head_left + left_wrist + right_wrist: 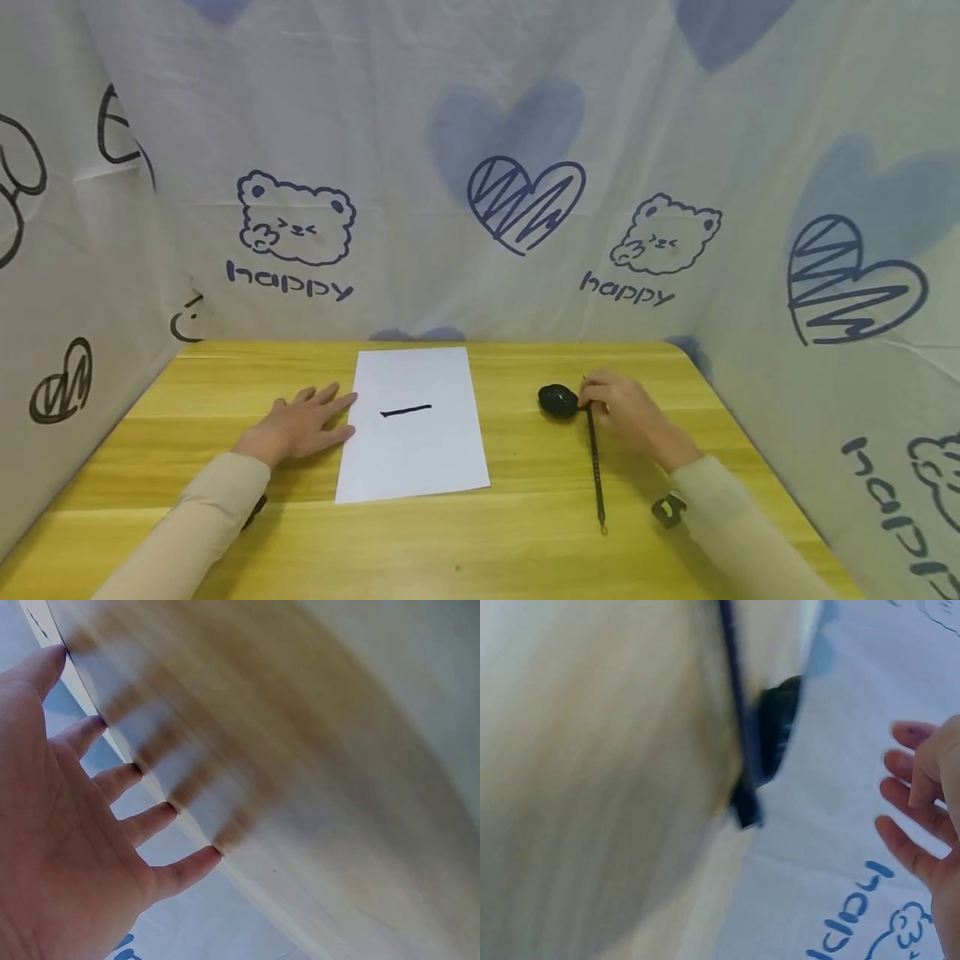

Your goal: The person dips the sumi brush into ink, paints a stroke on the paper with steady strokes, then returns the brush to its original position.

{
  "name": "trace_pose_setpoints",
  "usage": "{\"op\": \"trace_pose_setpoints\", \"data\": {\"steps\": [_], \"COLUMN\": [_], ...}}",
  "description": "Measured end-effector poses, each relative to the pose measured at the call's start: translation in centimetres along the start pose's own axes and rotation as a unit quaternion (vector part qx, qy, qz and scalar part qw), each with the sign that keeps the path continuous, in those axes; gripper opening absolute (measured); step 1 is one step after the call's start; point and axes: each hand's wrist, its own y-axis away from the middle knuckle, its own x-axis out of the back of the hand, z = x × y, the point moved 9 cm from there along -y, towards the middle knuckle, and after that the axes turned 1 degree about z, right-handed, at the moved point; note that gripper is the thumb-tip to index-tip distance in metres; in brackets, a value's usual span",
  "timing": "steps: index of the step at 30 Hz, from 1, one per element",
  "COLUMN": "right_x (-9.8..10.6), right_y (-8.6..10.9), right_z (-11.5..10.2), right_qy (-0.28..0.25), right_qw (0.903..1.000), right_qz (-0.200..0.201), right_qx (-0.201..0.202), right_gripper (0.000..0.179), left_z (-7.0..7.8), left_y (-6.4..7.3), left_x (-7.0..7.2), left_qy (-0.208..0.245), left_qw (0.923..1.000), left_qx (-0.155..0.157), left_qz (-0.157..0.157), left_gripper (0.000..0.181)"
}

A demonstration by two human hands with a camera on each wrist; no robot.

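Observation:
My left hand (300, 427) lies with spread fingers at the left edge of a white sheet of paper (420, 454), its fingertips on or right at that edge. A short black stroke (407, 411) crosses the sheet. In the left wrist view the fingers (187, 871) are straight and apart, pressing on the tabletop. My right hand (618, 410) is at the far end of a thin black brush (596, 467), whose looped end points toward me. Beside it sits a glossy black rounded object (557, 402). In the right wrist view the right fingers (907, 847) bend loosely, apart from the brush (736, 682).
The yellow wood-grain table (525, 550) ends at a white curtain (405, 283) printed with hearts and bears, which also hangs along both sides. Dark wrist devices (667, 510) show beneath both pale sleeves (738, 529).

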Motion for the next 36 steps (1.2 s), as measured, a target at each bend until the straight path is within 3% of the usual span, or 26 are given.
{"op": "trace_pose_setpoints", "data": {"steps": [3,6,15,27,31,36], "right_x": [0.6,0.8,0.4,1.1,1.5,2.5], "right_y": [-0.9,-1.3,-1.1,0.5,1.5,2.7], "right_z": [0.6,0.7,0.4,2.6,3.9,5.9], "right_qy": [0.002,-0.003,-0.011,-0.005,0.005,0.003], "right_qw": [0.9980,0.9953,0.9924,0.9822,0.9739,0.9560], "right_qz": [0.035,0.052,0.051,0.053,0.033,0.001], "right_qx": [-0.053,-0.081,-0.111,-0.180,-0.224,-0.293], "right_gripper": [0.030,0.031,0.034,0.033,0.027,0.030], "left_z": [-0.1,0.0,0.1,-0.2,-0.3,-1.5], "left_y": [-0.1,-0.4,-0.6,-0.6,-0.6,-0.1], "left_x": [0.0,0.0,-0.4,-0.2,-0.2,0.5], "left_qy": [0.002,0.003,0.004,-0.001,0.018,0.036], "left_qw": [1.0000,1.0000,1.0000,1.0000,0.9998,0.9990], "left_qx": [0.001,-0.003,-0.005,-0.005,-0.006,0.000], "left_qz": [-0.001,-0.002,-0.007,-0.007,-0.003,0.028], "left_gripper": [0.072,0.073,0.073,0.073,0.073,0.073]}}
